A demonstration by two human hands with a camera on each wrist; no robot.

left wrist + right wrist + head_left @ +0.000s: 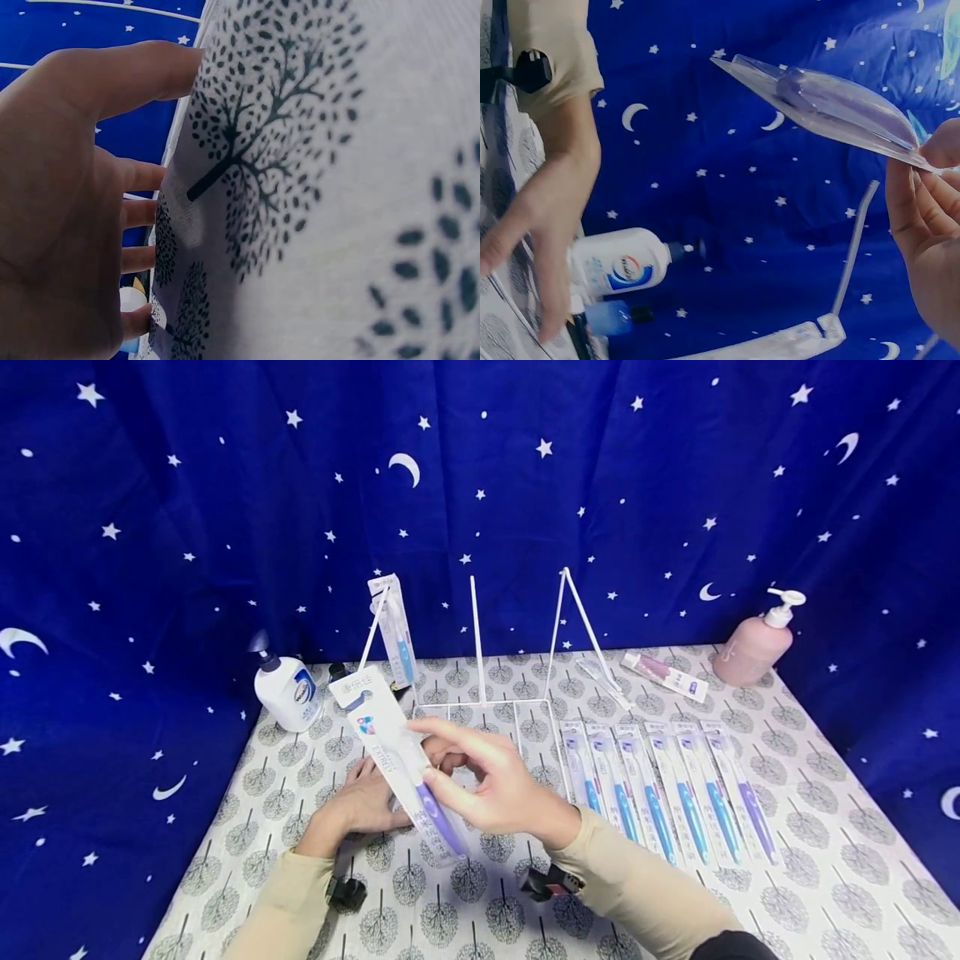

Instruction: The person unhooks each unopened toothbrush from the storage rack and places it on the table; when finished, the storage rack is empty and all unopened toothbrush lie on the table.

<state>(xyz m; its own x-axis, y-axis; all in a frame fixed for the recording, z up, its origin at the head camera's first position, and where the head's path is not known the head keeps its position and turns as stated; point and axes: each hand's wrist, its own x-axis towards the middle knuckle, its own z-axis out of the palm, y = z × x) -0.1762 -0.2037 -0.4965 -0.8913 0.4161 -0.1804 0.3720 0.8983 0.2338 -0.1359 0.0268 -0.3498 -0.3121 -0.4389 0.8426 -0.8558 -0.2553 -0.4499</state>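
Observation:
My right hand (498, 777) pinches the edge of a packaged purple toothbrush (408, 768), held tilted above the table. In the right wrist view this toothbrush pack (832, 109) shows edge-on between thumb and fingers of the right hand (934, 214). Lower and to the left, my left hand (367, 797) rests on the tablecloth, partly hidden behind the pack. Its fingers look relaxed around nothing in the left wrist view, where the left hand (67, 180) fills one side. Behind the hands stands a white wire rack (480, 643); another packaged toothbrush (396, 635) hangs at its left prong.
Several packaged toothbrushes (693, 793) lie in a row at the right. Behind them are a toothpaste tube (665, 675) and a clear packet (603, 681). A pink pump bottle (753, 647) stands back right, a white pump bottle (287, 693) back left.

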